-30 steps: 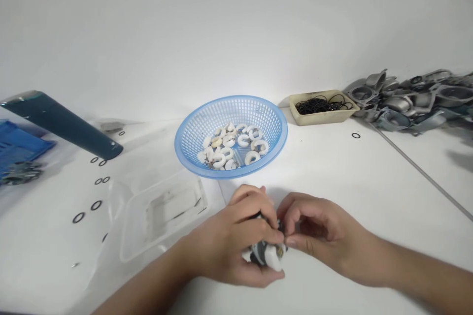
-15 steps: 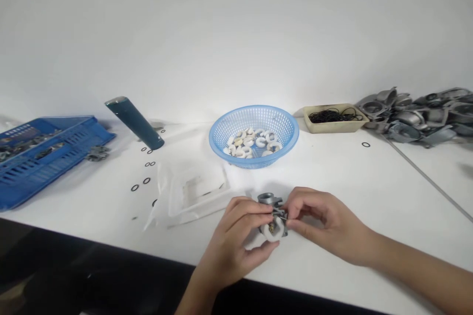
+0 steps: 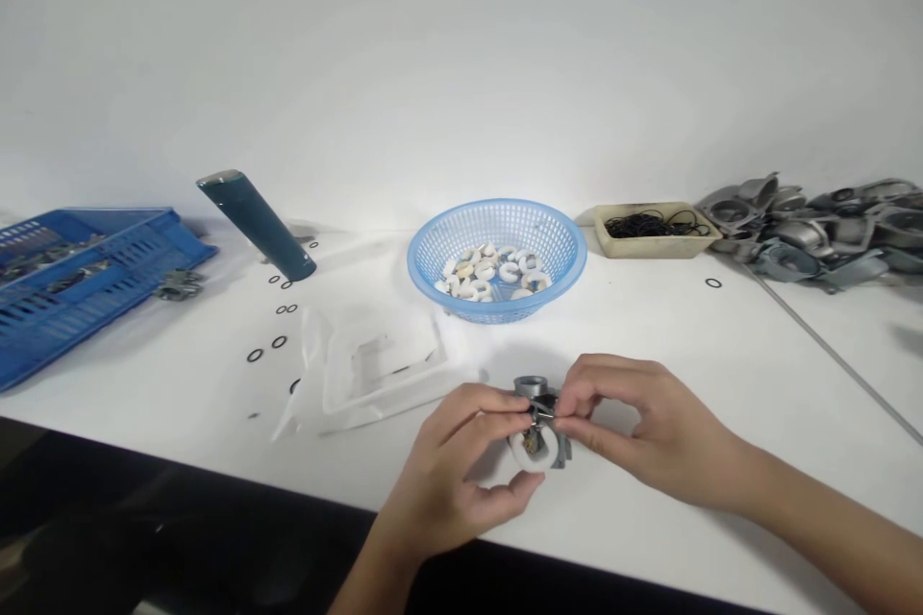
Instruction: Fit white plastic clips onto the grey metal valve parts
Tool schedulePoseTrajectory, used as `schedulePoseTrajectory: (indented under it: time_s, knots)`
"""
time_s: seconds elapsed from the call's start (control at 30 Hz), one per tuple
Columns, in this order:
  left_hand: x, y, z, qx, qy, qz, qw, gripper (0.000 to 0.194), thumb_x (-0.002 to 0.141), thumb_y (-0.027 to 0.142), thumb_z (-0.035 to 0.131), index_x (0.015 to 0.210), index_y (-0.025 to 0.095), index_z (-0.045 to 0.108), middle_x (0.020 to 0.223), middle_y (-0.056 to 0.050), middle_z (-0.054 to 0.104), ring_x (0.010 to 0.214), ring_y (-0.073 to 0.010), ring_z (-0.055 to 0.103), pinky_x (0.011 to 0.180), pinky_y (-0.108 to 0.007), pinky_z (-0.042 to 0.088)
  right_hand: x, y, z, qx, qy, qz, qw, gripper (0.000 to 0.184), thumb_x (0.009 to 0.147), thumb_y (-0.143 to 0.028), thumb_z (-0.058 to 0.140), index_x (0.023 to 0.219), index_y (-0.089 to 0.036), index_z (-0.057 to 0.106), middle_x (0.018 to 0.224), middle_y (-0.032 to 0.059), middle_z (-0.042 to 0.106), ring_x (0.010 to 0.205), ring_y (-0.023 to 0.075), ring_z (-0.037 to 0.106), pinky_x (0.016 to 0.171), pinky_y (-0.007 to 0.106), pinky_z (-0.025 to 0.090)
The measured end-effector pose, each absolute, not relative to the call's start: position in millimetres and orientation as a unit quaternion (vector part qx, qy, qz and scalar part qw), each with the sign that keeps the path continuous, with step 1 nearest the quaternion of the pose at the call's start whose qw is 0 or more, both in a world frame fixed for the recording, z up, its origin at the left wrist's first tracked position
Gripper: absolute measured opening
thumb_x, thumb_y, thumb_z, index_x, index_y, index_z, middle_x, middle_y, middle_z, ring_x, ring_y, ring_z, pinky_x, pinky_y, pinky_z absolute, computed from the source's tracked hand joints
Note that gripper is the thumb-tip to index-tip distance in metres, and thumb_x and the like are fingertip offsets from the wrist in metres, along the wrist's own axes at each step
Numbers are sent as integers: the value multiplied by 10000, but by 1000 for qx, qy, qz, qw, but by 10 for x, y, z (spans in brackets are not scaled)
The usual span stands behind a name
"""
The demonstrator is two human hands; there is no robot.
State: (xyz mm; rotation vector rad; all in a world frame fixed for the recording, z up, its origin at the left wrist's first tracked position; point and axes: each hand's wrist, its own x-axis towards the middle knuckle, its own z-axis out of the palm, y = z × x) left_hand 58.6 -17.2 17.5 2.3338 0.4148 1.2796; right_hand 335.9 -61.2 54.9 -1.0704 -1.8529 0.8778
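Observation:
My left hand (image 3: 451, 480) and my right hand (image 3: 635, 428) meet over the near part of the white table (image 3: 721, 384). Between them is a small grey metal part (image 3: 537, 423) with a white ring-shaped piece fitted on its underside. The left hand cradles it from below, thumb and forefinger closed on it. My right hand pinches a thin pin or small piece at the part's top, fingers pressed together. Much of the part is hidden by the fingers.
A blue mesh basket (image 3: 433, 255) with several white ring pieces stands behind the hands. A clear plastic tray (image 3: 379, 365), loose black O-rings (image 3: 278, 342), a dark teal tube (image 3: 256, 223) and a blue crate (image 3: 79, 279) lie left. A beige tray of O-rings (image 3: 656, 235) and grey metal castings (image 3: 814, 231) sit right.
The camera has pulled back and up, so the table edge and blue crate now show. The hands keep the part between them, now held slightly lower and more exposed.

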Motion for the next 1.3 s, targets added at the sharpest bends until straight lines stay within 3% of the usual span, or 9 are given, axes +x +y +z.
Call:
schedulePoseTrajectory:
  time_s: [0.27, 0.43, 0.67, 0.87, 1.13, 1.3]
  knots:
    - [623, -201, 153, 847, 134, 484, 172, 433, 925, 43, 872, 1338, 138, 786, 1249, -150, 828, 1125, -267, 825, 965, -433, 721, 3339, -607, 581, -406, -773, 296, 387, 99, 1175, -268, 748, 1082, -261, 781, 1004, -3, 747, 843, 132, 725, 759, 243, 587]
    - [624, -192, 111, 850, 134, 490, 139, 355, 932, 58, 895, 1270, 120, 805, 1259, -150, 838, 1146, -260, 846, 1012, -413, 750, 3335, -628, 595, -403, -775, 281, 398, 82, 1158, -217, 746, 1091, -252, 777, 987, 8, 738, 830, 144, 723, 737, 260, 592]
    - [617, -278, 128, 867, 158, 472, 2, 278, 953, 112, 855, 1228, 88, 820, 1212, -153, 880, 1248, -322, 866, 1037, -383, 780, 3391, -652, 616, -389, -784, 281, 394, 117, 1125, -149, 724, 1127, -256, 772, 1073, 34, 765, 890, 170, 755, 759, 292, 618]
    - [603, -299, 163, 869, 164, 466, -6, 191, 967, 103, 833, 1158, 96, 825, 1193, -168, 863, 1253, -310, 864, 1033, -348, 769, 3404, -669, 637, -396, -790, 277, 379, 98, 1128, -171, 729, 1110, -254, 778, 1108, 49, 764, 916, 183, 759, 776, 304, 631]
    - [601, -321, 126, 868, 124, 478, 56, 350, 950, 20, 850, 1292, 15, 773, 1276, -222, 802, 1276, -323, 787, 1116, -479, 741, 3406, -672, 658, -399, -791, 269, 377, 95, 1123, -188, 734, 1102, -262, 791, 1095, 56, 770, 922, 212, 771, 776, 330, 639]
    - [595, -337, 105, 865, 145, 478, 40, 424, 964, 39, 836, 1375, -22, 750, 1215, -221, 795, 1166, -312, 772, 958, -454, 746, 3424, -656, 629, -393, -788, 274, 387, 93, 1123, -185, 743, 1073, -254, 782, 1049, 55, 762, 892, 211, 757, 766, 331, 635]
